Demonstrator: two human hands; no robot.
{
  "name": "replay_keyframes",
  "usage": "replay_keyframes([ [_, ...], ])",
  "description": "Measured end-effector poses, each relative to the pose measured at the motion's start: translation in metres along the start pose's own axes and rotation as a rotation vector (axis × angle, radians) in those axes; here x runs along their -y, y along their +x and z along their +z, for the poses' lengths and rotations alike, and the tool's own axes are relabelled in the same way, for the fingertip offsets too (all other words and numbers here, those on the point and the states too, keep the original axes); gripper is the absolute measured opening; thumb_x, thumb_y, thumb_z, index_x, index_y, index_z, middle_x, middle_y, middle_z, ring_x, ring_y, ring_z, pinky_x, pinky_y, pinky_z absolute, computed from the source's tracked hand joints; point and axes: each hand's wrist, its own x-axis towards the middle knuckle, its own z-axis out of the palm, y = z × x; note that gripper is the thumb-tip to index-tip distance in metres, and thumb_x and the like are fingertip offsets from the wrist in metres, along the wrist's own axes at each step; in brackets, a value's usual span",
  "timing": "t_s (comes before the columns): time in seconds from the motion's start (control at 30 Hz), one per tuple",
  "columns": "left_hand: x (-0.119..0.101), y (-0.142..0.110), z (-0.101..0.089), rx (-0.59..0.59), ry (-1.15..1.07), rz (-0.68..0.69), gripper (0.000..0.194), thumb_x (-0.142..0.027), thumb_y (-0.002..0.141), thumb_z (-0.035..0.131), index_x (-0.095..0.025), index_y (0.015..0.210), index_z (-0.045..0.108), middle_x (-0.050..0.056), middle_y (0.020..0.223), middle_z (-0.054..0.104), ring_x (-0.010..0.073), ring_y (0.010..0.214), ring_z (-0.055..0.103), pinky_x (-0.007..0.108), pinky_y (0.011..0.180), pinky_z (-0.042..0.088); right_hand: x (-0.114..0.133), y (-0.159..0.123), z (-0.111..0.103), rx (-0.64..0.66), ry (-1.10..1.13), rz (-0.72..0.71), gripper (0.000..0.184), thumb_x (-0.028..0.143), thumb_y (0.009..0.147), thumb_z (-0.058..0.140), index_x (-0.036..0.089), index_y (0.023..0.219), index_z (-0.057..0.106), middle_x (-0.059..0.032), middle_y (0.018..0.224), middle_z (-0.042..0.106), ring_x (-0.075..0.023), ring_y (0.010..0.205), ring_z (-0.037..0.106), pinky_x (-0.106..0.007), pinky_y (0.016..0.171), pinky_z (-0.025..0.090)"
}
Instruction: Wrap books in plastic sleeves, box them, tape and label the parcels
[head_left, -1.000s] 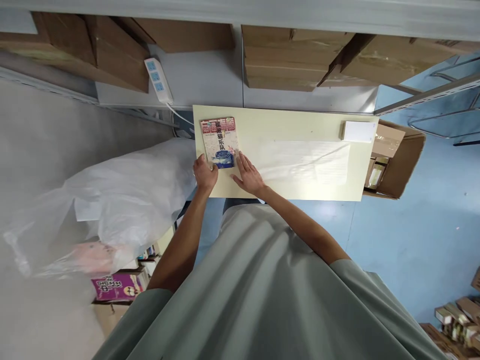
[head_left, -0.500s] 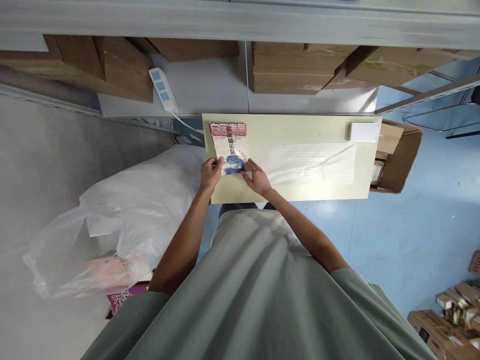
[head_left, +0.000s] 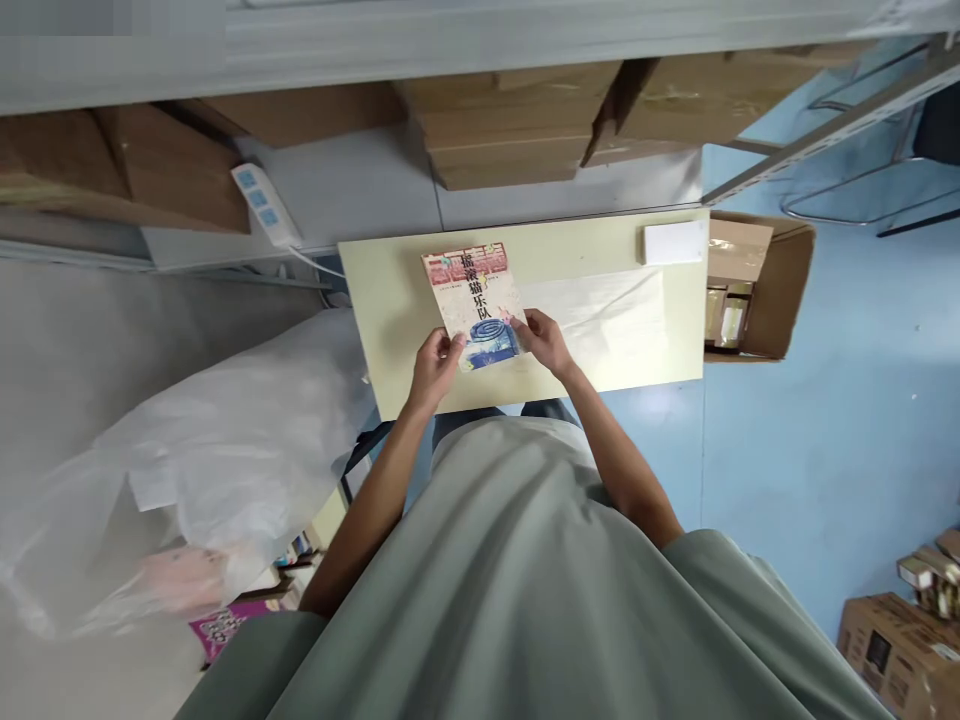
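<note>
A thin book (head_left: 475, 298) with a pink title band and a blue swirl on its cover is over the pale yellow table (head_left: 390, 330), tilted a little. My left hand (head_left: 433, 362) grips its lower left corner. My right hand (head_left: 546, 340) pinches its lower right corner. Both hands have fingers closed on the book. Just right of the book a clear plastic sheet (head_left: 611, 315) lies flat on the table. A small white box (head_left: 673, 243) sits at the table's far right corner.
Cardboard boxes (head_left: 510, 130) line the shelf beyond the table, with a white power strip (head_left: 262, 205) at left. An open carton (head_left: 761, 290) stands on the blue floor at right. A large plastic bag (head_left: 202, 450) bulges at left. More cartons (head_left: 900, 650) sit lower right.
The book went from the table's left end toward its middle. My right hand went from resting flat beside the book to gripping its corner; both hands now hold it.
</note>
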Motion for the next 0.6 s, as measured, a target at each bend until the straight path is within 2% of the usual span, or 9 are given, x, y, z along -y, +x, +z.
replay_keyframes([
  [0.17, -0.015, 0.014, 0.101, 0.178, 0.092, 0.024, 0.032, -0.049, 0.103, 0.069, -0.026, 0.086, 0.055, 0.001, 0.084, 0.07, 0.0201, 0.084, 0.068, 0.029, 0.081, 0.051, -0.015, -0.026, -0.106, -0.137, -0.118, 0.014, 0.073, 0.094, 0.086, 0.07, 0.023, 0.101, 0.07, -0.0038, 0.089, 0.072, -0.0216, 0.082, 0.065, -0.035, 0.074, 0.055],
  [0.3, -0.03, 0.021, 0.16, 0.293, 0.256, 0.067, 0.034, -0.047, 0.103, 0.072, -0.026, 0.082, 0.057, 0.005, 0.089, 0.077, 0.0248, 0.09, 0.074, 0.033, 0.083, 0.053, -0.029, -0.043, -0.167, -0.228, -0.156, 0.016, 0.073, 0.092, 0.086, 0.07, 0.021, 0.105, 0.072, -0.0103, 0.102, 0.082, -0.0258, 0.09, 0.072, -0.039, 0.081, 0.06],
  [0.43, -0.038, 0.027, 0.193, 0.352, 0.408, 0.115, 0.028, -0.047, 0.104, 0.074, -0.024, 0.089, 0.07, 0.011, 0.101, 0.084, 0.0296, 0.098, 0.077, 0.037, 0.09, 0.056, -0.048, -0.05, -0.195, -0.298, -0.215, 0.067, 0.072, 0.09, 0.087, 0.068, 0.021, 0.105, 0.074, -0.012, 0.102, 0.084, -0.0276, 0.091, 0.074, -0.042, 0.084, 0.062],
  [0.6, -0.033, 0.031, 0.21, 0.381, 0.548, 0.084, 0.021, -0.04, 0.104, 0.075, -0.021, 0.098, 0.079, 0.015, 0.105, 0.085, 0.0332, 0.104, 0.079, 0.043, 0.101, 0.057, -0.072, -0.048, -0.196, -0.389, -0.338, 0.139, 0.061, 0.079, 0.093, 0.066, 0.02, 0.107, 0.075, -0.0145, 0.105, 0.084, -0.0298, 0.096, 0.075, -0.044, 0.09, 0.062],
])
